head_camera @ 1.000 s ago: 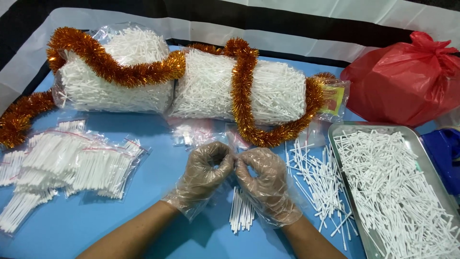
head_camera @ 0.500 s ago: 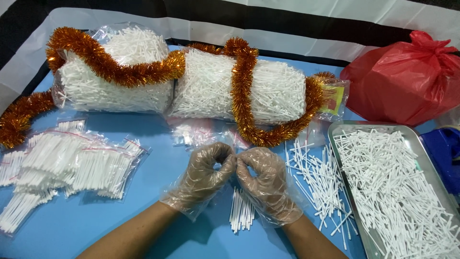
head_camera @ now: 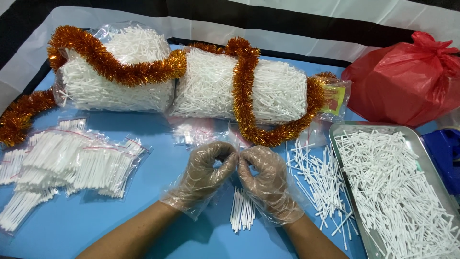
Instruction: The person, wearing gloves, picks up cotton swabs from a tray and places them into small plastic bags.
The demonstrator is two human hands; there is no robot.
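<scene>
Head view shows my blue tabletop point(head_camera: 158, 230) carrying two big bags of white sticks point(head_camera: 239, 91), one tinsel garland point(head_camera: 115, 69), one red bag point(head_camera: 407, 81) and one steel tray point(head_camera: 338, 144). I judge I am bagging: left hand point(head_camera: 206, 172) and right hand point(head_camera: 266, 180) pinch a small clear bag point(head_camera: 238, 144) above one stick bundle point(head_camera: 243, 211). Next, the mouth needs spreading.

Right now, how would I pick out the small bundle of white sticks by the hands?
Start at the metal tray on the right, then go left past the loose sticks scattered on the blue table. The small bundle lies just below the two gloved hands; unlike its neighbours, its sticks lie neatly parallel and unbagged.
</scene>
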